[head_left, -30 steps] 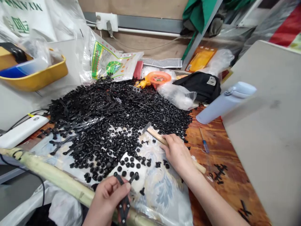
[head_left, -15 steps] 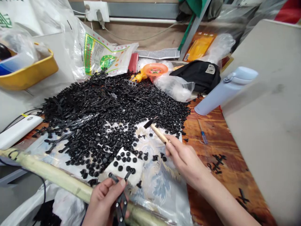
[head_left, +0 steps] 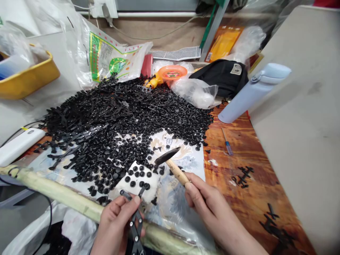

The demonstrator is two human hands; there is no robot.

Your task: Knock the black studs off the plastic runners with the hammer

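"Wood-grain tabletop point(head_left: 247, 212), heaped with black plastic studs point(head_left: 127, 117). What's the right hand point(head_left: 212, 209) gripping?"

"A small hammer point(head_left: 176, 170), fingers closed round its wooden handle, black head angled up over the printed cloth point(head_left: 191, 163)."

"And the left hand point(head_left: 114, 226)?"

"Pinching a black plastic runner point(head_left: 136, 223) between thumb and fingers, its lower end hanging down over the bamboo pole point(head_left: 53, 187)."
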